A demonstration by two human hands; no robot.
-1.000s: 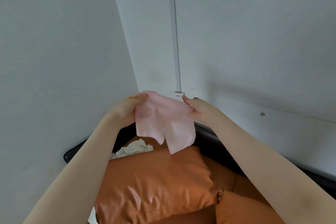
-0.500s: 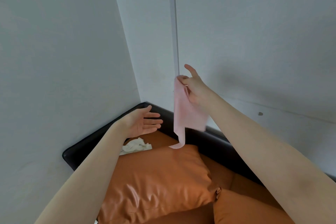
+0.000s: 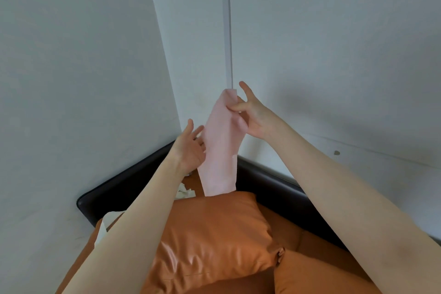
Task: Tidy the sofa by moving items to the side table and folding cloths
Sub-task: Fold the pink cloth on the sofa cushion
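The left forearm (image 3: 133, 217) hides most of the white cloth (image 3: 185, 193); the orange cushion (image 3: 214, 241) runs off the bottom edge.

Cloth (image 3: 220, 148) hangs above cushion (image 3: 210, 241), between left hand (image 3: 188, 150) and right hand (image 3: 253, 117); sofa (image 3: 310, 267) in wall corner.

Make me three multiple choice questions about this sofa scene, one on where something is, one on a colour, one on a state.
1. Where does the pink cloth hang?
A. above the orange cushion
B. flat on the floor
C. draped over the sofa arm

2. What colour is the crumpled cloth behind the cushion?
A. blue
B. white
C. black

3. How is the right hand holding the pink cloth?
A. pinching its top
B. pressing it flat
C. not touching it

Answers: 1 A, its lower end dangles over the cushion. 2 B, it shows white. 3 A, fingers pinch near the top edge.
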